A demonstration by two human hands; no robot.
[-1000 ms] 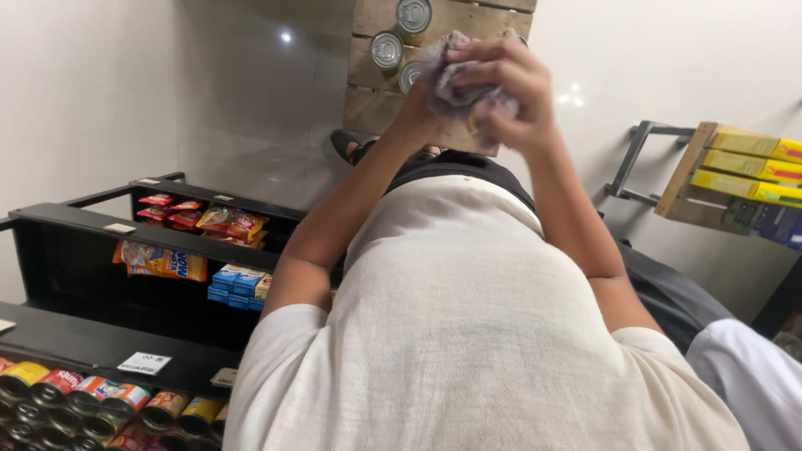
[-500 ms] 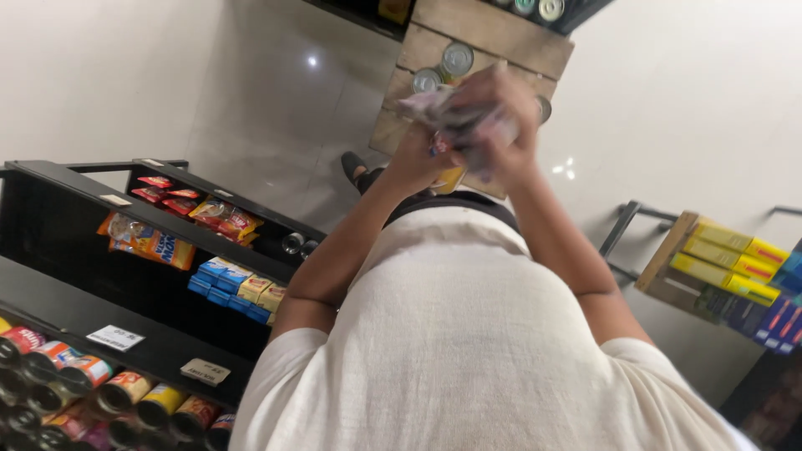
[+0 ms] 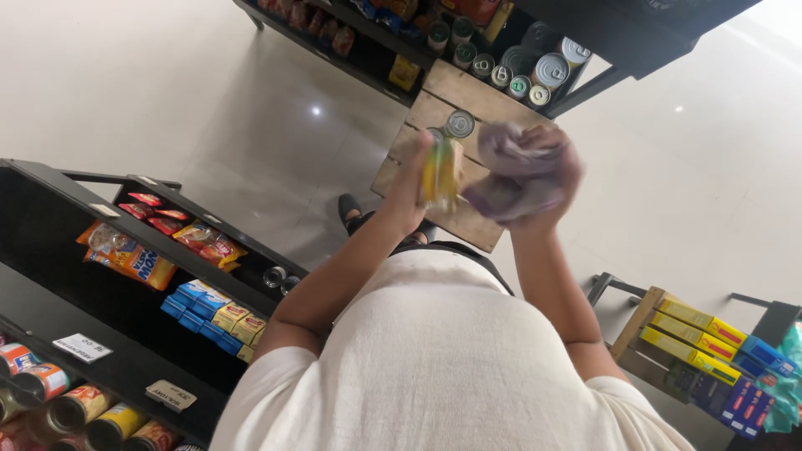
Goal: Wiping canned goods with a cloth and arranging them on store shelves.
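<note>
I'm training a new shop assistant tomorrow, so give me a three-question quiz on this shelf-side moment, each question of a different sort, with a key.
1. True or false: the left hand holds a yellow-green can.
2. What does the right hand hold? A) a purple cloth B) a blue box C) a price card
3. Fill in: the yellow and blue boxes to the person's right lie on a tilted ______ rack.

Key
1. True; the can is upright in its grip.
2. A, the bunched purple cloth, close beside the can.
3. Wooden.
</note>
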